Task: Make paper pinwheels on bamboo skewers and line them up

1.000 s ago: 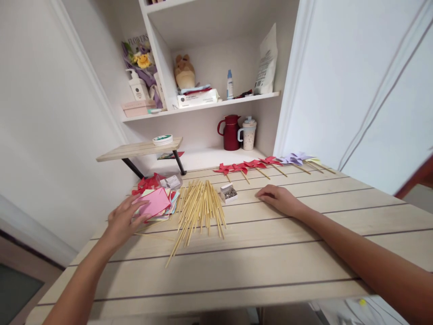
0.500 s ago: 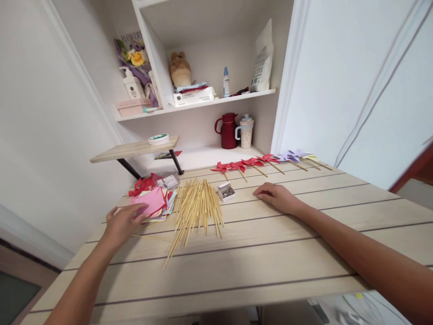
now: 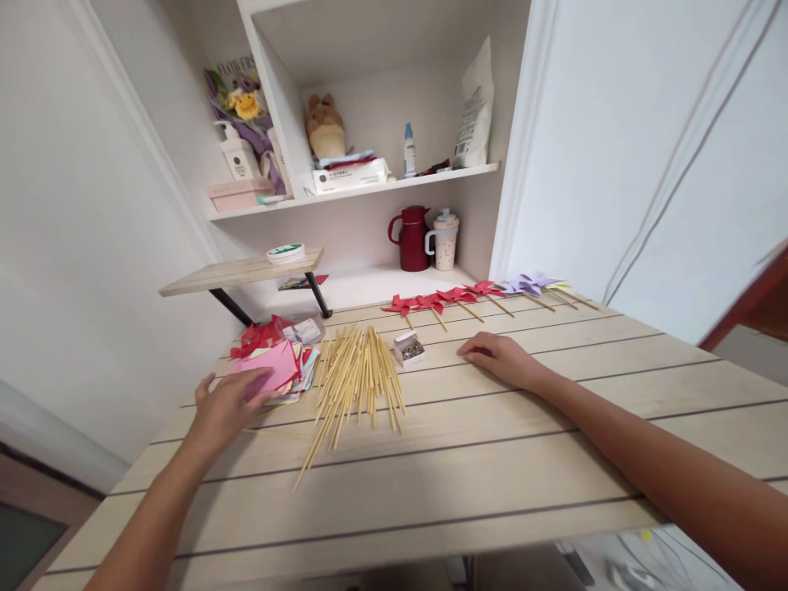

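Note:
My left hand (image 3: 225, 405) reaches onto a stack of coloured paper squares (image 3: 278, 369) at the table's left, its fingers touching the pink top sheet. Whether it grips the sheet is unclear. To the right of the stack lies a loose pile of thin wooden sticks (image 3: 355, 384). A small open box of pins (image 3: 409, 349) sits just beyond the sticks. My right hand (image 3: 497, 358) rests palm down on the light wooden table (image 3: 492, 460), right of the pin box, holding nothing.
A row of finished paper pinwheels, red (image 3: 431, 303) and purple (image 3: 527, 284), lies along the table's far edge. Behind are white shelves with a red jug (image 3: 413, 239), a mug (image 3: 444, 241), a plush toy (image 3: 325, 127) and a small raised wooden shelf (image 3: 243, 272).
My left hand has drawn slightly back toward me over the pink sheet. The view has shifted a little; my right hand stays put.

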A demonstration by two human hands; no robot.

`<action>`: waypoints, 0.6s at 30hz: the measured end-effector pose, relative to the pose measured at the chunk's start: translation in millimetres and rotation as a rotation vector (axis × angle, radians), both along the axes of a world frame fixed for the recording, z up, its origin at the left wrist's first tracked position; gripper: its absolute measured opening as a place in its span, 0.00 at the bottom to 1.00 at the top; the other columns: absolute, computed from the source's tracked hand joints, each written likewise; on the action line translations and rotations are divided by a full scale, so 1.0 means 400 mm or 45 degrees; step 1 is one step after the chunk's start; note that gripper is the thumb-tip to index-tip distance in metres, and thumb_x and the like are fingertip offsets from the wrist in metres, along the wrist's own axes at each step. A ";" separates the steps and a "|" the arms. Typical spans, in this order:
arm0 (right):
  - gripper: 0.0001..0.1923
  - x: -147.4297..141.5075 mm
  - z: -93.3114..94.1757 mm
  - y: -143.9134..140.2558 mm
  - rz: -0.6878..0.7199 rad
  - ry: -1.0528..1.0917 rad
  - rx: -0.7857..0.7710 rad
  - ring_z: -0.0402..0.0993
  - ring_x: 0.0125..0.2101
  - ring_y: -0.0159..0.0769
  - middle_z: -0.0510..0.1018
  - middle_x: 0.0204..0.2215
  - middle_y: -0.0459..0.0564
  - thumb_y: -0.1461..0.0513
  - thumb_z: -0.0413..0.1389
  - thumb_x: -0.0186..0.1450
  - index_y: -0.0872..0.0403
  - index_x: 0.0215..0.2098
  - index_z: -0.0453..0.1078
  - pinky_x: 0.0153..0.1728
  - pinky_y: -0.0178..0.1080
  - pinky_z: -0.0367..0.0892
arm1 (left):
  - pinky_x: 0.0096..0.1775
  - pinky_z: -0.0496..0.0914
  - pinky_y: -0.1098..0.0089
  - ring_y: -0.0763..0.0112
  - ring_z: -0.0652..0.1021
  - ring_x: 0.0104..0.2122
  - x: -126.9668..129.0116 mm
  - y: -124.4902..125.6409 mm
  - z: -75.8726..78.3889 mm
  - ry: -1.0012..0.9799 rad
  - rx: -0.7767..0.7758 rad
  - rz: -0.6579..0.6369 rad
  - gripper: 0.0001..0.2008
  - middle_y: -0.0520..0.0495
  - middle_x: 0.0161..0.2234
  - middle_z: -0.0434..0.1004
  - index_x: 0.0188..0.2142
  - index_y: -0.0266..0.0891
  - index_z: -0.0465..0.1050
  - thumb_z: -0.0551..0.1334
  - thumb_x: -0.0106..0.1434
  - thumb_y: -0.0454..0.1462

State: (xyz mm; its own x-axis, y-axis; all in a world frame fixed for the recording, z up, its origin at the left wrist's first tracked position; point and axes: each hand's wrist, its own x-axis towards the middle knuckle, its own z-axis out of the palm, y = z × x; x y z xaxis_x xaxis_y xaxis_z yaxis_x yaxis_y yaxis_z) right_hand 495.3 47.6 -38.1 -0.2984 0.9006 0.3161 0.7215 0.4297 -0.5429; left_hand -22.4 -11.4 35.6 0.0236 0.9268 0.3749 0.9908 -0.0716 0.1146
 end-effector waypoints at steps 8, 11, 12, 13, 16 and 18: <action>0.12 0.000 0.000 -0.001 -0.007 0.004 -0.008 0.78 0.44 0.44 0.82 0.43 0.51 0.59 0.53 0.66 0.50 0.41 0.79 0.46 0.42 0.70 | 0.63 0.49 0.43 0.53 0.78 0.53 -0.006 0.005 0.008 -0.082 -0.064 -0.014 0.14 0.48 0.49 0.83 0.43 0.50 0.80 0.57 0.63 0.44; 0.12 0.001 -0.001 -0.001 -0.001 0.007 -0.001 0.78 0.44 0.44 0.82 0.43 0.51 0.59 0.53 0.66 0.50 0.41 0.78 0.46 0.42 0.70 | 0.63 0.49 0.44 0.53 0.78 0.53 -0.012 0.011 -0.005 -0.083 -0.045 -0.023 0.15 0.47 0.50 0.83 0.44 0.50 0.80 0.59 0.61 0.45; 0.12 0.001 -0.001 0.000 0.002 0.009 0.001 0.78 0.44 0.44 0.82 0.43 0.51 0.59 0.53 0.66 0.50 0.41 0.78 0.47 0.42 0.70 | 0.63 0.49 0.44 0.53 0.78 0.53 -0.015 0.013 -0.009 -0.081 -0.034 -0.030 0.15 0.46 0.50 0.82 0.44 0.50 0.80 0.60 0.60 0.45; 0.12 0.001 -0.001 0.000 0.004 0.012 0.002 0.78 0.44 0.44 0.82 0.43 0.51 0.59 0.53 0.66 0.50 0.41 0.78 0.47 0.43 0.70 | 0.63 0.50 0.44 0.52 0.78 0.53 -0.018 0.016 -0.012 -0.083 -0.022 -0.042 0.15 0.46 0.50 0.82 0.44 0.50 0.80 0.60 0.60 0.45; 0.12 0.000 -0.002 0.000 0.002 0.018 -0.005 0.78 0.44 0.44 0.82 0.43 0.52 0.59 0.53 0.66 0.50 0.41 0.78 0.47 0.43 0.70 | 0.63 0.50 0.45 0.53 0.79 0.51 -0.028 0.021 -0.013 -0.127 -0.009 -0.083 0.14 0.45 0.47 0.84 0.42 0.49 0.80 0.59 0.61 0.45; 0.12 0.000 -0.001 -0.001 0.001 0.017 -0.007 0.78 0.44 0.45 0.82 0.43 0.52 0.59 0.53 0.66 0.50 0.41 0.79 0.47 0.43 0.70 | 0.63 0.51 0.46 0.53 0.80 0.49 -0.031 0.023 -0.007 -0.165 -0.011 -0.103 0.14 0.46 0.45 0.85 0.40 0.49 0.81 0.59 0.60 0.46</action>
State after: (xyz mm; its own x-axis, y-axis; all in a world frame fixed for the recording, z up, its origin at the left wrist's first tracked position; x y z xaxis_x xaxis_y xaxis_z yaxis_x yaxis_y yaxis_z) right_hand 495.2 47.2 -38.4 -0.2946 0.9022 0.3150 0.7139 0.4269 -0.5550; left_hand -35.0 -2.2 32.8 0.0500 0.9271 0.3716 0.9588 -0.1488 0.2421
